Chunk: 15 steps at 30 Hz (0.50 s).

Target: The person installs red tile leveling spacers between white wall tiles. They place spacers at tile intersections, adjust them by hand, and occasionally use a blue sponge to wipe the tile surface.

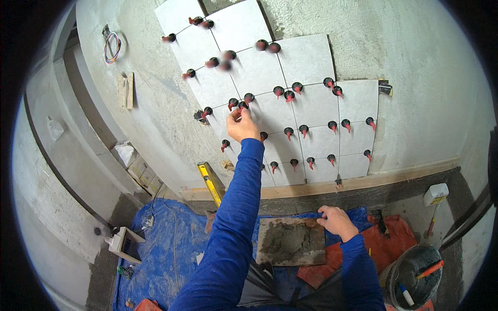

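Pinching a Red-Handled Clip on a Tiled Wall

Reaches up and forward with the left hand (241, 127), pressing thumb and fingertips together on the handle of a red-handled clip (243, 104) set at a tile joint, left of the tiled area's middle. Holds the right hand (338, 223) low, back upward, at the right edge of a mortar-smeared board (266, 226), with fingers loosely bent and thumb apart; cannot tell whether touching the board.

Covers part of the clip's handle with the fingertips and hides some tiles behind the blue sleeve (228, 223). Loses several upper handles to blur; cuts off the topmost left tile.

Faces a rough grey wall (358, 52) partly covered with pale tiles (306, 59) above a wooden batten (404, 173). Stands over a blue sheet (171, 228), near a yellow level (209, 184), a red cloth (402, 230) and a dark bucket (412, 256) containing an orange-handled tool (430, 269).
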### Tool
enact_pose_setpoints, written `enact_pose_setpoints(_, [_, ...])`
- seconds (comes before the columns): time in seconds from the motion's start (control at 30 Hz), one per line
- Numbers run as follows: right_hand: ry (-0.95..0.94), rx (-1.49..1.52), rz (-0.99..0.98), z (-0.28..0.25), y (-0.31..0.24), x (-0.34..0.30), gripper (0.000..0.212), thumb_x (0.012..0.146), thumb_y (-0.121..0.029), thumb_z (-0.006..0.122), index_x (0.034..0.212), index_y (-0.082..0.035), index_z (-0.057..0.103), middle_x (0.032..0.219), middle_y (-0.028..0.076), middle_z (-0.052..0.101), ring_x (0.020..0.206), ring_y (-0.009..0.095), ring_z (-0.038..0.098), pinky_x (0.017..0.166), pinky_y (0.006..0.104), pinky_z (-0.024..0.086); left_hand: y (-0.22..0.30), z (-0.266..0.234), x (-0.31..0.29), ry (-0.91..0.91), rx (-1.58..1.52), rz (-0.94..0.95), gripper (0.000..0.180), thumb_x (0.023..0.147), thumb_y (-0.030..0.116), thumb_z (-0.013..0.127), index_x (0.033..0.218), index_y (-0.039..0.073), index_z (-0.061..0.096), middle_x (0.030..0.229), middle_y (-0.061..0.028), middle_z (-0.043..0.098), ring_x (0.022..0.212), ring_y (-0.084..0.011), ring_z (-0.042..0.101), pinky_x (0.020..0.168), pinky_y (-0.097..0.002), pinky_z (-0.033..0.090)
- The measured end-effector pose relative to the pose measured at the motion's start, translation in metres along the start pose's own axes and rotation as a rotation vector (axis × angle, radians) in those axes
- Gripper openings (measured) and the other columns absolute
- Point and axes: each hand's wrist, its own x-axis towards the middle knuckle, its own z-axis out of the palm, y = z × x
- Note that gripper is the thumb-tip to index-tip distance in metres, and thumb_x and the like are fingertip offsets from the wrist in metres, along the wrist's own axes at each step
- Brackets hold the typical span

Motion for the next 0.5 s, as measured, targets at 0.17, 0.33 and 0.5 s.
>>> enact_pose_setpoints(0.17, [0.007, -0.016, -0.008, 0.0, 0.001, 0.001, 0.04, 0.089, -0.022, 0.073, 0.124, -0.004, 0.066, 0.109, 0.019, 0.074, 0.104, 0.038, 0.069, 0.091, 0.0464, 0.053, 0.006, -0.008, 0.001, -0.047, 0.117, 0.116, 0.022, 0.088, 0.016, 0.075, 0.1, -0.001, 0.07, 0.084, -0.0104, 0.071, 0.073, -0.0203, 0.066, 0.068, -0.0353, 0.053])
enact_pose_setpoints(0.33, [-0.007, -0.01, 0.022, 0.001, 0.001, 0.0, 0.04, 0.089, -0.022, 0.074, 0.124, -0.004, 0.066, 0.11, 0.019, 0.073, 0.105, 0.038, 0.068, 0.092, 0.0468, 0.053, 0.014, -0.028, 0.001, -0.112, 0.52, 0.344, 0.026, 0.092, 0.03, 0.073, 0.097, 0.005, 0.071, 0.086, -0.0136, 0.072, 0.075, -0.0324, 0.068, 0.069, -0.0434, 0.053])
enact_pose_setpoints(0.5, [0.005, -0.018, 0.006, 0.001, 0.001, -0.001, 0.041, 0.089, -0.022, 0.074, 0.125, -0.004, 0.066, 0.109, 0.017, 0.074, 0.101, 0.036, 0.069, 0.09, 0.0448, 0.054, 0.019, -0.032, 0.013, -0.159, 0.754, 0.422, 0.036, 0.099, 0.041, 0.061, 0.088, 0.007, 0.068, 0.087, -0.0169, 0.072, 0.079, -0.0396, 0.069, 0.068, -0.0495, 0.053])
